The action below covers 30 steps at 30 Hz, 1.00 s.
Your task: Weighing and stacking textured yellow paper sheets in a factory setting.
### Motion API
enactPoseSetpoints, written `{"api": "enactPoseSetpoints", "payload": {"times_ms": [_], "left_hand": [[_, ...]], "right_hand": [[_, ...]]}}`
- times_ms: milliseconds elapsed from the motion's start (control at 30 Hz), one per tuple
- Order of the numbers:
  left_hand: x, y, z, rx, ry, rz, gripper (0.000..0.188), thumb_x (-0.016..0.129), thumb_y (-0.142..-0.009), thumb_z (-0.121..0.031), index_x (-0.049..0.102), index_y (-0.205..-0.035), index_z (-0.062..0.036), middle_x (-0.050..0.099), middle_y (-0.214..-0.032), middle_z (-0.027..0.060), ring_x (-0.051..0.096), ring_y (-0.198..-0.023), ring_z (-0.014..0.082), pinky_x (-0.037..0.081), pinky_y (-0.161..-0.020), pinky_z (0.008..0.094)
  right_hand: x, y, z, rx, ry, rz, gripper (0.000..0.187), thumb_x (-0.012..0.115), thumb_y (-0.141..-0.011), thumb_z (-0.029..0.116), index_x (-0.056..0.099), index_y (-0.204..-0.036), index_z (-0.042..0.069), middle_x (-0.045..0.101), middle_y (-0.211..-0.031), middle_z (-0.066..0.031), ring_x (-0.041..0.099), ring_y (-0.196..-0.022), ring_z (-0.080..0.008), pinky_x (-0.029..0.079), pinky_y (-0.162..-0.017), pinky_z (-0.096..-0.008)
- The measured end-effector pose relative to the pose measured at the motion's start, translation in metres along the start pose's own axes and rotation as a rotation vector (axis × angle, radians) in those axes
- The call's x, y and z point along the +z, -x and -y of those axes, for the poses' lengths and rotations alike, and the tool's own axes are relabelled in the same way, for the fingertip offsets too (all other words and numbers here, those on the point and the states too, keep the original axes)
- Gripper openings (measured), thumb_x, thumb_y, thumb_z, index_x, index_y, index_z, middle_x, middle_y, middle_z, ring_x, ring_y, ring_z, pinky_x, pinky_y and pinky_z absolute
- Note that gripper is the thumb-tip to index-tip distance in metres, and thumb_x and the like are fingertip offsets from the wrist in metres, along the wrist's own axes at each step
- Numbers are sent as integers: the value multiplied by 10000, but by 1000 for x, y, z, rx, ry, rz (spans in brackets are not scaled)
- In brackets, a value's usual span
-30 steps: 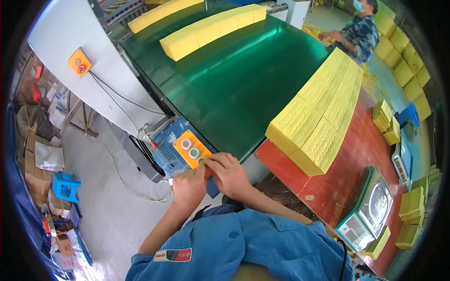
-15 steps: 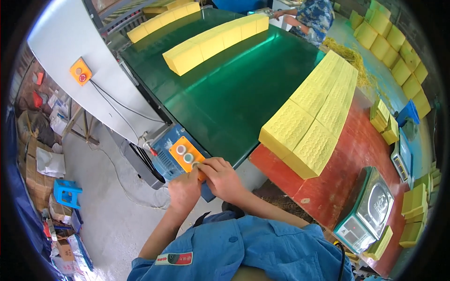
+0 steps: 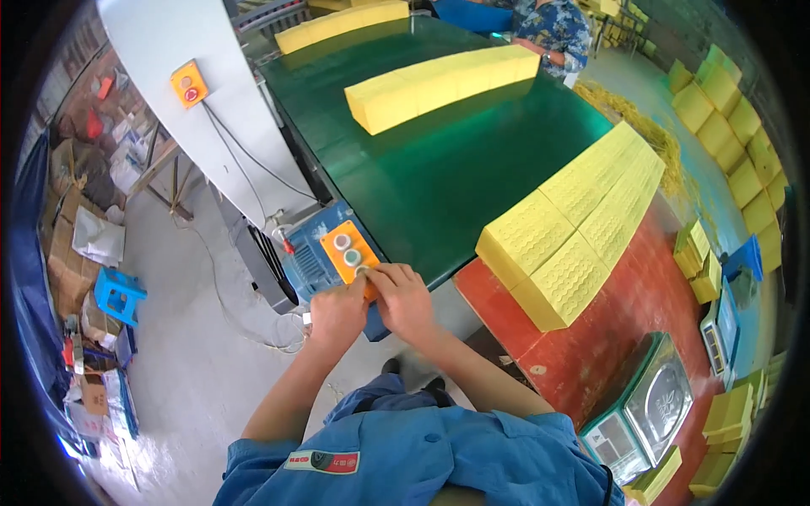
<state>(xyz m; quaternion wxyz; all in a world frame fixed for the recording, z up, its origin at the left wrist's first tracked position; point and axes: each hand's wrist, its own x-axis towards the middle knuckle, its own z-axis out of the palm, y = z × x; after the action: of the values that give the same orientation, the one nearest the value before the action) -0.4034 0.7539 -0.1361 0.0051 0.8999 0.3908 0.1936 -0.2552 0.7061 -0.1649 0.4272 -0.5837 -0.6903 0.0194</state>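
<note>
Two bare hands meet just below the middle of the frame at one orange control box (image 3: 347, 250), its two visible buttons being one white and one green. The left hand (image 3: 337, 315) and the right hand (image 3: 403, 300) have their fingers bent and drawn together over the box's lower end (whether either pinches anything there, I cannot tell, since the fingertips are hidden). A second orange box (image 3: 189, 83), with one red button, sits at upper left on one white panel (image 3: 245, 135). Across the top centre, one green belt (image 3: 456, 160) carries two rows of yellow blocks (image 3: 443, 86); right of centre, two more rows lie side by side, partly over one red table (image 3: 637, 304). Two scales (image 3: 662, 405) stand at lower right, one blue stool (image 3: 119, 294) at left.
</note>
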Motion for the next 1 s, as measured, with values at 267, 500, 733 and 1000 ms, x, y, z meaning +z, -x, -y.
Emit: {"api": "enactPoseSetpoints", "payload": {"times_ms": [267,500,733,1000], "left_hand": [[0,0,18,92,-8,35,298,676,-812,-157,639,-1078,-27,654,-648,79,672,-574,254,528,-518,378],[9,-5,39,306,-4,15,261,654,-829,-173,654,-1039,-19,653,-625,62,666,-544,223,518,-495,354],[3,-15,47,393,18,49,257,669,-794,-143,650,-1023,-26,642,-616,76,662,-540,241,519,-508,367],[2,-18,55,432,152,65,294,671,-765,-96,641,-1043,-6,641,-640,109,658,-563,282,510,-517,396]], "right_hand": [[8,-1,10,34,41,-34,449,668,-721,5,675,-1166,66,656,-1142,-94,607,-1070,-311,491,-883,-418],[15,3,20,100,65,-130,430,644,-706,-52,666,-1130,17,657,-1131,-148,616,-1041,-351,514,-906,-429],[24,4,32,181,127,-188,407,666,-738,12,664,-1144,45,654,-1156,-119,609,-1078,-325,506,-916,-415],[29,2,38,193,167,-248,381,680,-733,41,676,-1113,50,668,-1123,-114,621,-1055,-313,512,-900,-401]]}}
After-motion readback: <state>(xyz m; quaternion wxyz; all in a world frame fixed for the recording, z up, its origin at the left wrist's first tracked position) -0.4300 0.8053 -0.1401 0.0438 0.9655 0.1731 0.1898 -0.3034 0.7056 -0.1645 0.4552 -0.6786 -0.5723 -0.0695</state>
